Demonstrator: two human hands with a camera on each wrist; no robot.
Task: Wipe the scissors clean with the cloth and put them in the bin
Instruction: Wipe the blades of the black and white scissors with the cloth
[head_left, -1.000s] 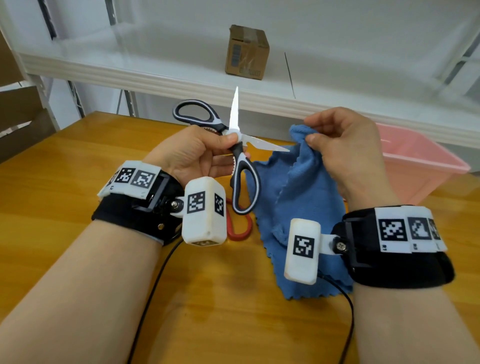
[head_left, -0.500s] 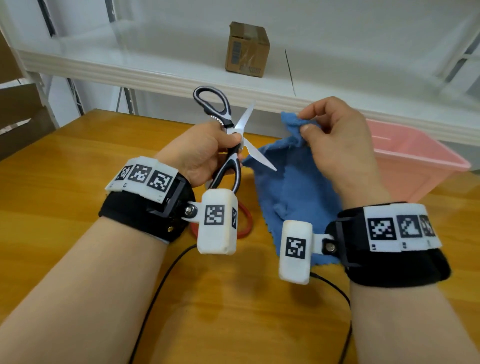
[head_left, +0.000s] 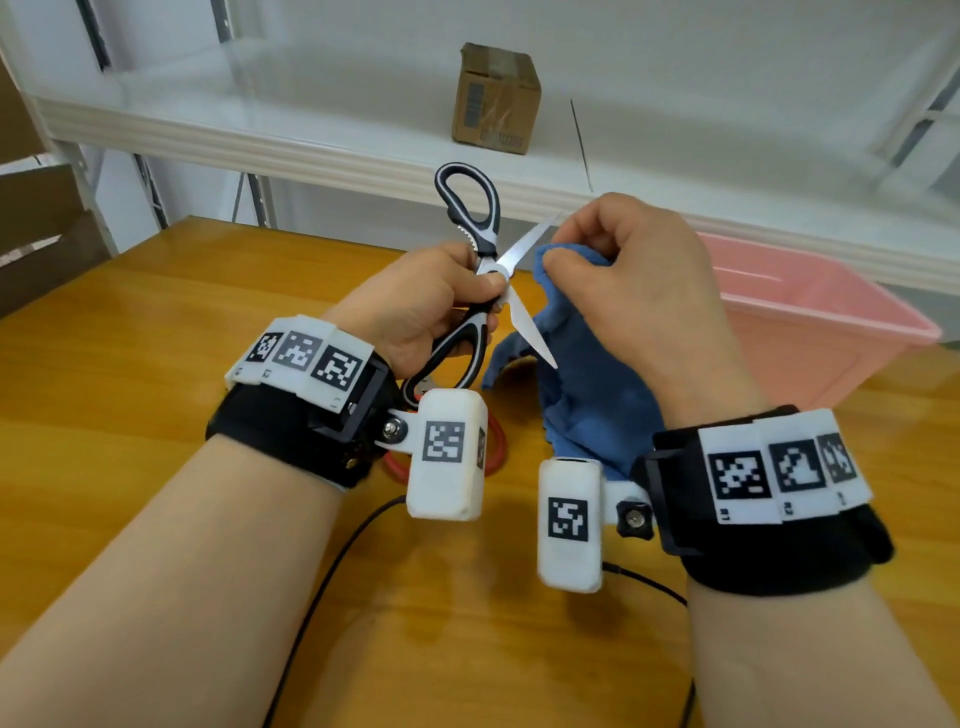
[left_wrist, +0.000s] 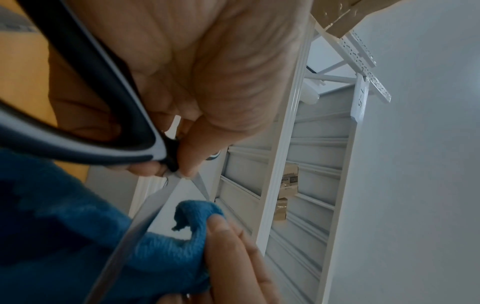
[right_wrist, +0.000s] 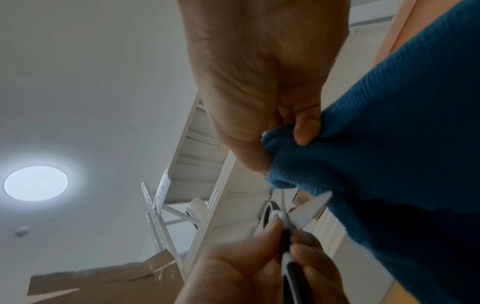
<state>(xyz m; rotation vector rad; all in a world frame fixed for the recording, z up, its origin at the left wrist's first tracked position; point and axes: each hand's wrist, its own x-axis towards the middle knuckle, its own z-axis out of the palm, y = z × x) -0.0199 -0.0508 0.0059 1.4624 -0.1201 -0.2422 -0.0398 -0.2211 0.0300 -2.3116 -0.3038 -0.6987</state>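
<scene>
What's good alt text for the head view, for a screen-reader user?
A person's left hand grips open black-and-white-handled steel scissors near the pivot, while the right hand pinches a blue cloth against the upper blade. They are held above a wooden table, a pink plastic bin to the right.

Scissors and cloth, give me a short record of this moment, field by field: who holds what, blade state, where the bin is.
scissors: held up by the left hand near the pivot, blades spread open
cloth: blue, bunched in the right hand, at the upper blade
bin: pink, on the table, to the right behind the hands
red loop: on the table under the left wrist, mostly hidden
stage: wiping; scissors not yet in bin
</scene>
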